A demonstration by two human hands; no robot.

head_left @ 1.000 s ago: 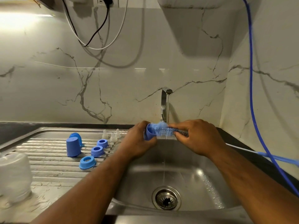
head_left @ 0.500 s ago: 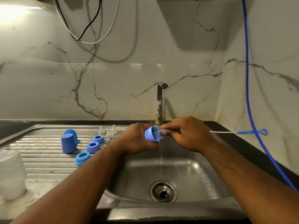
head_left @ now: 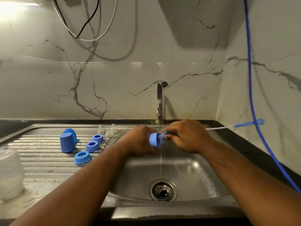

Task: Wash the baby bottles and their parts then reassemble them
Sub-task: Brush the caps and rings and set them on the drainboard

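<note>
My left hand (head_left: 140, 142) grips a blue bottle cap (head_left: 154, 141) on its side over the sink (head_left: 187, 173), under a thin stream from the tap (head_left: 160, 101). My right hand (head_left: 187, 136) holds a bottle brush (head_left: 234, 125); its bristle end is inside the cap, its wire handle sticks out to the right. On the draining board (head_left: 40, 163) stand two blue caps (head_left: 67, 144), three blue collar rings (head_left: 82, 157) and three clear teats (head_left: 107, 130). A clear bottle (head_left: 9, 172) stands upside down at the far left.
A blue hose (head_left: 252, 95) hangs down the right wall and crosses the dark counter (head_left: 254, 150). The sink drain (head_left: 162, 190) lies below my hands. Black and white cables (head_left: 84, 28) hang on the marble wall.
The brush went deeper into the cap: a second ago its bristles showed between my hands, now only a tip shows. The brush handle now points out to the right.
</note>
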